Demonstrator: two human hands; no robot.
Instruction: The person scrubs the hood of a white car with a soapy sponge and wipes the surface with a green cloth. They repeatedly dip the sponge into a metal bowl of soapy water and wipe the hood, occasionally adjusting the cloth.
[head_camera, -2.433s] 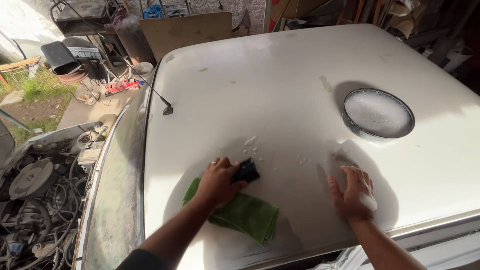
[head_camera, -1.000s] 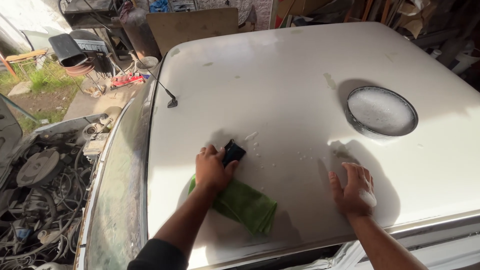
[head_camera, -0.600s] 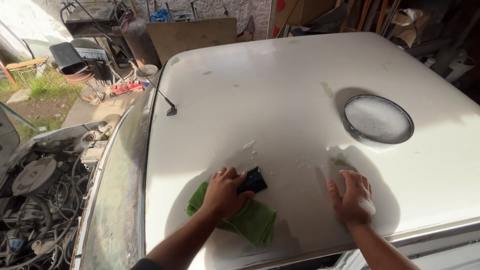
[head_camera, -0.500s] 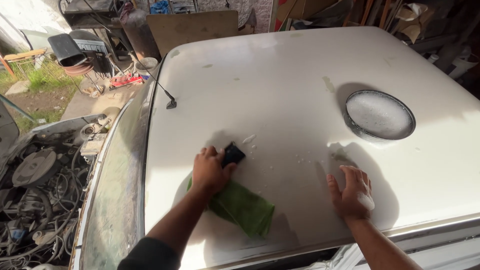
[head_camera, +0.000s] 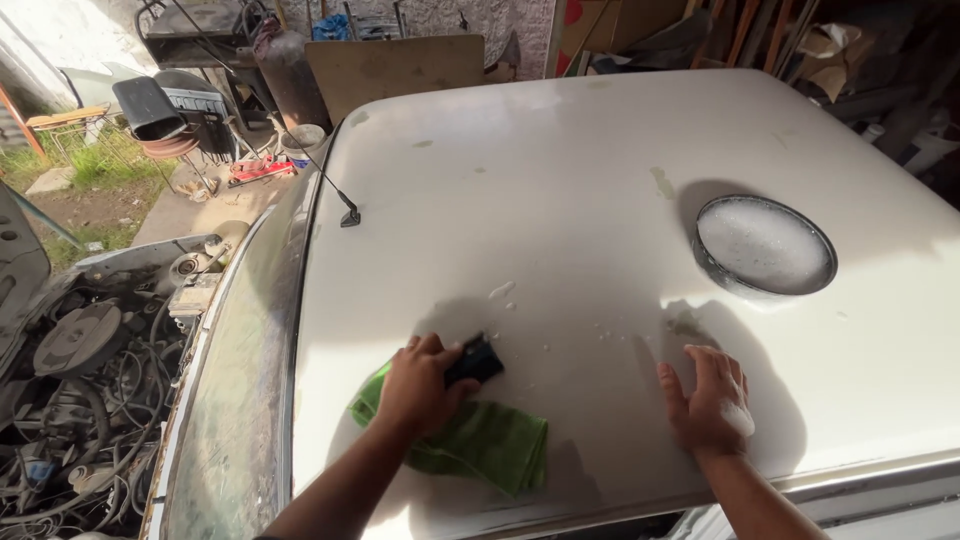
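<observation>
I look down on a white car roof (head_camera: 560, 180). My left hand (head_camera: 420, 385) grips a small dark block (head_camera: 474, 361) and presses it onto the wet roof, over a green cloth (head_camera: 485, 445) that lies spread beneath and behind the hand. My right hand (head_camera: 708, 398) rests flat on the roof with fingers spread, and foam clings to its outer edge. A round bowl of soapy water (head_camera: 765, 245) stands on the roof beyond the right hand. Small foam spots (head_camera: 500, 290) dot the roof ahead of the block.
A short black aerial (head_camera: 345, 212) sticks up at the roof's left edge. The dusty windscreen (head_camera: 235, 380) slopes down on the left to an open engine bay (head_camera: 80, 380). Clutter, a board and a metal drum stand beyond the car.
My left hand has slid the dark block back and forth over the roof, now nearer to me and to the right. My right hand has stayed flat in place.
</observation>
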